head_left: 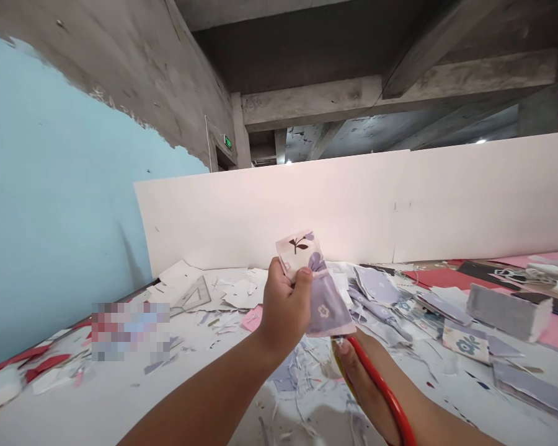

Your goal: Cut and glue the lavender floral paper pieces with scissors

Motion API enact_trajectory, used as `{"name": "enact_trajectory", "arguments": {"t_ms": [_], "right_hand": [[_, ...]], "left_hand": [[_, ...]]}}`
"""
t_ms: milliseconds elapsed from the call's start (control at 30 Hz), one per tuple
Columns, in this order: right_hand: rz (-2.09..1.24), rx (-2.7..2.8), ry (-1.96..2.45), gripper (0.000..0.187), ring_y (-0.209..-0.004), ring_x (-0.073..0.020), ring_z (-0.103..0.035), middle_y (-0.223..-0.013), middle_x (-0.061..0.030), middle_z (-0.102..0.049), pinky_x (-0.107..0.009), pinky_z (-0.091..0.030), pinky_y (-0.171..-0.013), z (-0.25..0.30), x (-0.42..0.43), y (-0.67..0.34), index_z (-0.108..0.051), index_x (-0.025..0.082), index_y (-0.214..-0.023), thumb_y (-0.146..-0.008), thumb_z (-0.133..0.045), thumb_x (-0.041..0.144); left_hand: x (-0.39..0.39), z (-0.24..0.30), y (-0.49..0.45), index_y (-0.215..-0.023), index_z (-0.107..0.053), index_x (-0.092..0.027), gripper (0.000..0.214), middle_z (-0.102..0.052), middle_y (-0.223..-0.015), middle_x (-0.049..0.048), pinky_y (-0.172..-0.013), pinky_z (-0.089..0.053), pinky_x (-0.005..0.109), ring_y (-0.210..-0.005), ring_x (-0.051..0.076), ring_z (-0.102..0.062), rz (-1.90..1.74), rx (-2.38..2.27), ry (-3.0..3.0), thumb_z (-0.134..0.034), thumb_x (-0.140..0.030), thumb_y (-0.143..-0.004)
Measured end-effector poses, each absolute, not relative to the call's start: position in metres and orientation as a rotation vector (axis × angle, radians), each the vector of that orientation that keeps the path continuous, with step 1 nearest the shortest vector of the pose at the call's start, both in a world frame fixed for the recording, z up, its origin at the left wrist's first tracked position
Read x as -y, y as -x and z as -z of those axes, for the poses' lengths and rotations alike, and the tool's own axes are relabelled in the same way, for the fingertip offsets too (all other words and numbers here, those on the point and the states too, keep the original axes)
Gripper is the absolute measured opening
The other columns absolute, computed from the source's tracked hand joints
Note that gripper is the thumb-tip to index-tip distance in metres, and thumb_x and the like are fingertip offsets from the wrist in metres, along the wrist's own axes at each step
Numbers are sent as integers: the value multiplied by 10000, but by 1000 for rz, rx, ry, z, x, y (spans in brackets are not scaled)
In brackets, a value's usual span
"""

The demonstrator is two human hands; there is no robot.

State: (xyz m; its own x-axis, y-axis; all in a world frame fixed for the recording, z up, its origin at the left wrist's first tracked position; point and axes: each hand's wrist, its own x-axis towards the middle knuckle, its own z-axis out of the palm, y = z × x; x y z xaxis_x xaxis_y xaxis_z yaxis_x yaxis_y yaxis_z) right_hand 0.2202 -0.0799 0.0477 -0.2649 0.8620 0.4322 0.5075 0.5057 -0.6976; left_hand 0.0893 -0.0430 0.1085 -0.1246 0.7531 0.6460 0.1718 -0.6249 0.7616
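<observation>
My left hand (pixel 286 303) is closed on a piece of patterned fabric (pixel 330 306), held up above the table. Its upper part is cream with a dark sprig; the lower part is lilac with a white flower. In my right hand (pixel 365 378) is a pair of scissors (pixel 376 375) with red and yellow handles. The scissors' head is at the fabric's lower edge, and the fabric hides most of the blades, so whether they are apart cannot be seen. Lilac scraps and thin strips (pixel 292 371) lie on the table beneath my hands.
A white panel (pixel 353 210) stands behind the table, with a blue wall (pixel 51 204) at left. Several lilac fabric pieces (pixel 376 285), a grey-white block (pixel 504 310) and red sheets (pixel 451 279) lie right. White scraps and a clear set square (pixel 195 294) lie left.
</observation>
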Motion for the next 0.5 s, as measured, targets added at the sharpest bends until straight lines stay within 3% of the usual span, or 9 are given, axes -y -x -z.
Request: {"name": "enact_trajectory", "arguments": {"t_ms": [267, 400, 500], "right_hand": [[-752, 1682, 1190, 440, -483, -115, -361, -546, 39, -361, -251, -326, -444, -50, 72, -222, -315, 220, -621, -762, -365, 634], [-1052, 1437, 995, 426, -516, -119, -488, -607, 8, -500, -268, -431, -510, -52, 65, -226, -421, 199, -681, -762, -399, 617], [-1073, 1309, 862, 336, -650, -134, -538, -702, 4, -512, -281, -490, -613, -55, 60, -230, -453, 192, -704, -691, -607, 490]], "left_hand": [[38, -117, -76, -936, -472, -197, 228, -612, -897, 26, -776, -419, 279, -836, 149, -577, -1889, -864, -1611, -510, -349, -770], [35, -111, -69, -911, -509, -199, 221, -611, -777, 8, -659, -440, 259, -692, 134, -574, -1620, -855, -1708, -516, -358, -757], [35, -100, -70, -871, -539, -190, 241, -575, -649, -6, -558, -420, 247, -560, 120, -531, -1356, -876, -1776, -564, -368, -710]]}}
